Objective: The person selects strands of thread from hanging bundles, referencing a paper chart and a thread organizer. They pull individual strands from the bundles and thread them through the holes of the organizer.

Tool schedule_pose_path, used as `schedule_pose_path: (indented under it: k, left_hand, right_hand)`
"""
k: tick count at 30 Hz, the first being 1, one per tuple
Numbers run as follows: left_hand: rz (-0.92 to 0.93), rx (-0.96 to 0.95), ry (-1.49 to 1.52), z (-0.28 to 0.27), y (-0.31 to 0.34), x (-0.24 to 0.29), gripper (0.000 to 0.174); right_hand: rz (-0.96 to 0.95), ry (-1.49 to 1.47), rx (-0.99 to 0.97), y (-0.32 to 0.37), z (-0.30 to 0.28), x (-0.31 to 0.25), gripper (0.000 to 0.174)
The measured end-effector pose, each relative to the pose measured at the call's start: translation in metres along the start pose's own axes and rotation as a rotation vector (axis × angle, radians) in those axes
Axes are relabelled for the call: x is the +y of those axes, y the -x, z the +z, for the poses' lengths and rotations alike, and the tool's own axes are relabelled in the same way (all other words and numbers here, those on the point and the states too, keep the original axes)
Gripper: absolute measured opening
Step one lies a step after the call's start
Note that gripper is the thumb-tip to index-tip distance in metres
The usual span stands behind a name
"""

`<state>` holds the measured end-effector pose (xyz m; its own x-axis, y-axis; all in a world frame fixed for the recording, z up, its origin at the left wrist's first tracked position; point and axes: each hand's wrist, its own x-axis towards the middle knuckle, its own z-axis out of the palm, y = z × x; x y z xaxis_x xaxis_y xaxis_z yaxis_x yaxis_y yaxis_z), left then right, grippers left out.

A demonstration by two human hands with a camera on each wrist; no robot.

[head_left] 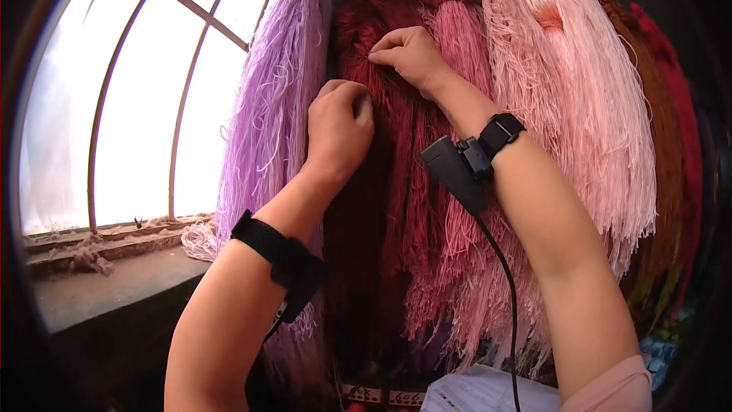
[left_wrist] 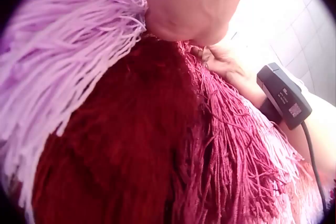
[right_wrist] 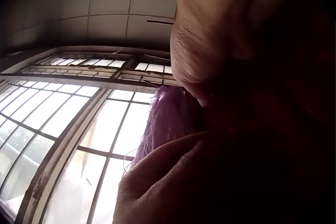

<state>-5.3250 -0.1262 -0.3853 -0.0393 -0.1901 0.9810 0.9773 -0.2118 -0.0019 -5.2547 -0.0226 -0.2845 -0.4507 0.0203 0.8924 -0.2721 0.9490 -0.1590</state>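
Dark red yarn (head_left: 358, 27) hangs in a thick bundle between lilac yarn (head_left: 278, 84) and rose yarn (head_left: 465, 46). At its upper part my right hand (head_left: 412, 61) pinches some of the dark red strands between thumb and forefinger. Lower and to the left, my left hand (head_left: 339, 126) has its fingers curled in front of the bundle, by the lilac yarn; its fingertips are hidden. In the left wrist view that hand (left_wrist: 191, 3) covers the top of the dark red yarn (left_wrist: 121, 134). The right wrist view is dark around the fingers (right_wrist: 163, 171).
Pale pink yarn (head_left: 572, 99) hangs to the right, with brown and red bundles beyond it. A barred window (head_left: 145, 69) is on the left above a ledge (head_left: 114, 282) with fluff. Below are number labels (head_left: 408, 398) and a white sheet (head_left: 488, 391). A black cable (head_left: 509, 290) hangs from my right wrist.
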Motion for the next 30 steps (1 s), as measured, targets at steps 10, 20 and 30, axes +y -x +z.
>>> schedule_pose_path:
  k: [10,20,30]
  left_hand:
    - [-0.66,-0.054,0.952,-0.021,-0.026,0.045,0.015]
    - [-0.921,-0.293,1.082,-0.004,-0.037,0.038,0.019]
    - [-0.947,-0.246,0.965,0.006,-0.037,0.016,0.024]
  right_hand:
    - [-0.018,-0.515,-0.194,0.028,-0.04,-0.004,0.004]
    - [0.099,-0.766,-0.361,0.037,-0.056,-0.009,0.006]
    - [0.233,-0.453,-0.385,0.049,-0.047,-0.023,0.015]
